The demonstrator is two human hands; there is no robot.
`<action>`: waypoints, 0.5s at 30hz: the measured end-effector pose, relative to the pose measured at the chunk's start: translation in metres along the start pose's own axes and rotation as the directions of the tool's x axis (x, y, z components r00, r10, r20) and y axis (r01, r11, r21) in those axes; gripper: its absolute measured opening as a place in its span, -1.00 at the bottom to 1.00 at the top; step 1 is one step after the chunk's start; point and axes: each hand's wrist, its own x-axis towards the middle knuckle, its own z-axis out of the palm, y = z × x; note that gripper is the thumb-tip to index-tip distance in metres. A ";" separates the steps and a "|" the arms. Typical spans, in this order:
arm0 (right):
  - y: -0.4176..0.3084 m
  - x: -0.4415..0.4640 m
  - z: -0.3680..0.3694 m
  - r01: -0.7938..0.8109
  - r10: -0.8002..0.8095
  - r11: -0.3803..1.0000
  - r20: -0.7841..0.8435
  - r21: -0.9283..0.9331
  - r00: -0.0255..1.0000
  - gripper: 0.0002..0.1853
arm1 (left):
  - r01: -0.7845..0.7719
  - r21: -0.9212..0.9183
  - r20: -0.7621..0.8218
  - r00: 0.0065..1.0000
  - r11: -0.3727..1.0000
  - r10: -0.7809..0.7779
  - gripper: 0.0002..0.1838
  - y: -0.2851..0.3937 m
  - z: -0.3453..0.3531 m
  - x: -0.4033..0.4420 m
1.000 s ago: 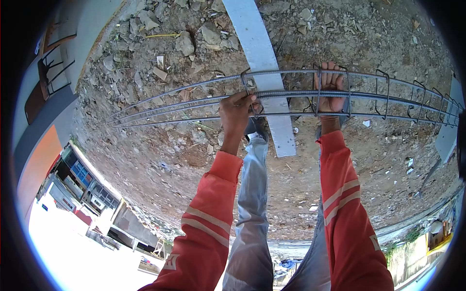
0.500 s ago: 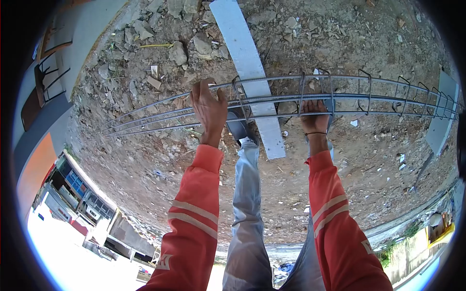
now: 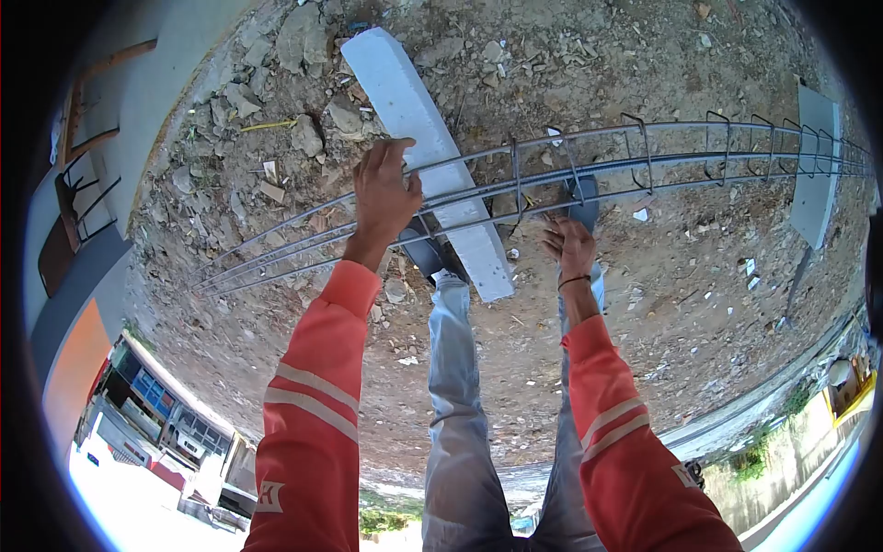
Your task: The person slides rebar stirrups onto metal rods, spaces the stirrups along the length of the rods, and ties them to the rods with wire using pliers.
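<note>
Grey plank [image 3: 409, 101]: crosses beneath the rebar cage [image 3: 681, 159], left of centre.
Board [image 3: 814, 202]: under cage's right end.
Obstruction: dark shoe [image 3: 582, 204] partly beneath bars.
Ground [image 3: 368, 423]: dirt, rubble far left; chair [image 3: 69, 198] beyond.
Cage form: long bars, bent-wire rings.
Left hand [image 3: 384, 191]: half-open at far bar; contact unclear.
Right hand [image 3: 570, 247]: fingers bunched beside near bar; hold cannot be told.

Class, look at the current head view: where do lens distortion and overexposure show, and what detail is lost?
Head view: black curved border; long steel bars appear bowed, their far-right ties crowding together; lower-left background burnt out to white; ground well exposed; whether the right hand pinches anything is too small to tell.
</note>
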 end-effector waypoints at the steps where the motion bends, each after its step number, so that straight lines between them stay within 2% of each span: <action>1: 0.002 -0.002 -0.007 0.093 -0.172 0.901 -0.153 -0.423 0.973 -0.86 | -0.078 -0.122 0.019 0.997 0.989 0.081 -0.54 0.027 0.002 0.010; 2: 0.002 0.001 -0.016 0.222 -0.448 0.671 -0.149 -0.707 0.881 -0.86 | -0.150 -0.241 0.029 0.986 0.959 0.162 -0.55 0.052 0.007 0.018; 3: -0.011 -0.006 -0.010 0.220 -0.450 0.675 -0.156 -0.704 0.879 -0.86 | -0.157 -0.242 0.032 0.985 0.958 0.169 -0.55 0.070 0.018 0.024; 5: -0.054 -0.023 0.018 0.444 -0.694 0.477 -0.015 -0.759 0.720 -0.84 | -0.208 -0.364 0.003 0.974 0.908 0.225 -0.61 0.093 0.043 0.044; 6: -0.059 -0.018 0.022 0.440 -0.697 0.478 -0.023 -0.760 0.717 -0.84 | -0.214 -0.369 0.005 0.973 0.904 0.233 -0.61 0.092 0.056 0.050; 8: -0.070 -0.001 0.032 0.515 -0.787 0.254 0.135 -0.818 0.602 -0.86 | -0.103 -0.344 0.126 0.980 0.933 0.154 -0.71 0.087 0.081 0.060; 9: -0.073 0.003 0.034 0.512 -0.789 0.260 0.125 -0.819 0.601 -0.86 | -0.111 -0.343 0.129 0.978 0.933 0.164 -0.71 0.088 0.079 0.062; 11: -0.075 0.005 0.041 0.439 -0.681 0.266 0.154 -0.858 0.715 -0.85 | -0.113 -0.345 0.183 0.966 0.932 0.184 -0.78 0.087 0.069 0.065; 12: -0.077 0.002 0.043 0.433 -0.697 0.233 0.161 -0.870 0.698 -0.85 | -0.123 -0.336 0.188 0.963 0.934 0.194 -0.78 0.083 0.068 0.065; 15: -0.070 0.001 0.041 0.472 -0.651 0.312 0.177 -0.825 0.738 -0.87 | -0.104 -0.295 0.216 0.961 0.950 0.172 -0.80 0.067 0.066 0.060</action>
